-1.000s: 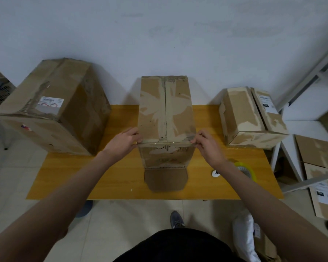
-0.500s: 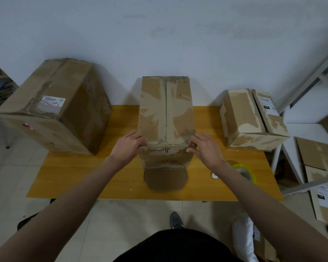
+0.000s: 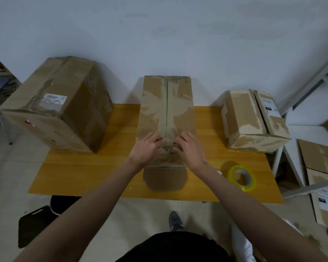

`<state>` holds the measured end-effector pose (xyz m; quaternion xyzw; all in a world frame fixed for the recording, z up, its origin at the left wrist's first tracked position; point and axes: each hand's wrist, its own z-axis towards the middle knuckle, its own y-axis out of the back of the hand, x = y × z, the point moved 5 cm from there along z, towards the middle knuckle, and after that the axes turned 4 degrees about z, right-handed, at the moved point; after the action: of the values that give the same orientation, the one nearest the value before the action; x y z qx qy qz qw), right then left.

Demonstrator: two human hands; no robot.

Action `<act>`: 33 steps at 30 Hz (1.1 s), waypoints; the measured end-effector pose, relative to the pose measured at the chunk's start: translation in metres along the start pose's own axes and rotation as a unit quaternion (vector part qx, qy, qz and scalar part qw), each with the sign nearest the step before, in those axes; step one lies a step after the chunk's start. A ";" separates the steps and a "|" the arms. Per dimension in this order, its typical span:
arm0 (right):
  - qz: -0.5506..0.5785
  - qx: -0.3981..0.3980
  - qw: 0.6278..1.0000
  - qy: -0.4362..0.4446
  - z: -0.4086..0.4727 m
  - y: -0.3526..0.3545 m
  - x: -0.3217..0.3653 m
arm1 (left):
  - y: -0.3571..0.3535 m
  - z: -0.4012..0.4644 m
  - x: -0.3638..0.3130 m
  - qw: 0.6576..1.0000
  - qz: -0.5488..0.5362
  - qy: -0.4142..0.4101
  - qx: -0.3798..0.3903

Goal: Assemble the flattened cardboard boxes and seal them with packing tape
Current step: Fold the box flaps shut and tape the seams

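Against a plain pale wall, a yellow wooden table (image 3: 83, 167) is seen from above, with three cardboard boxes on it. The middle box (image 3: 167, 106) stands between a large box (image 3: 64, 110) at the left end and a small box (image 3: 254, 120) at the right end; a flap hangs from its near face onto the tabletop. Both hands are laid on its near top edge, just either side of the centre seam. The left hand (image 3: 146, 150) and the right hand (image 3: 189, 150) are flat, fingers extended and pressed against the cardboard, nothing gripped. A glint at the edge between the fingertips suggests a clear tape end being smoothed over the corner, though the tape itself can hardly be made out. The roll of packing tape (image 3: 242, 177) lies on the table to the right of the box, well apart from the right hand.

The step is judged to be pressing the tape end down. It would be done well if firm pressure were drawn outward from the seam and down the near face, so that no bubbles or lifted corners are left, and if the box were kept from sliding on the table
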<state>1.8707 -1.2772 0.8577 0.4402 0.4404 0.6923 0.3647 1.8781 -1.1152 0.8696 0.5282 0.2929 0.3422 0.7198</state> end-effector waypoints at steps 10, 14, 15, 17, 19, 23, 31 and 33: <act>0.028 -0.034 0.999 0.031 -0.002 -0.004 -0.005 | -0.021 0.001 -0.004 1.000 0.020 0.002 -0.009; 0.044 -0.072 0.996 -0.018 -0.016 -0.004 -0.028 | -0.019 -0.001 -0.011 0.999 0.012 0.039 -0.036; 0.055 -0.083 0.994 -0.047 -0.018 -0.003 -0.033 | -0.020 0.001 -0.013 0.998 0.004 0.061 -0.034; 0.070 -0.078 0.991 -0.083 -0.019 -0.003 -0.041 | -0.022 0.007 -0.015 0.995 -0.004 0.100 -0.024; 0.097 -0.058 0.987 -0.115 -0.018 -0.002 -0.049 | -0.024 0.013 -0.016 0.994 -0.005 0.111 -0.010; 0.179 -0.053 0.969 -0.163 -0.020 0.002 -0.060 | -0.027 0.020 -0.021 0.993 0.019 0.113 0.025; 0.216 -0.039 0.963 -0.154 -0.029 -0.007 -0.043 | -0.015 0.011 -0.004 0.981 -0.034 0.185 0.037; 0.233 -0.030 0.962 -0.142 -0.028 -0.014 -0.029 | -0.013 0.006 0.007 0.971 -0.058 0.228 0.036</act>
<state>1.8563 -1.3064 0.8305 0.6132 0.2484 0.7014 0.2652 1.8892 -1.1160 0.8589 0.4438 0.4914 0.4010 0.6331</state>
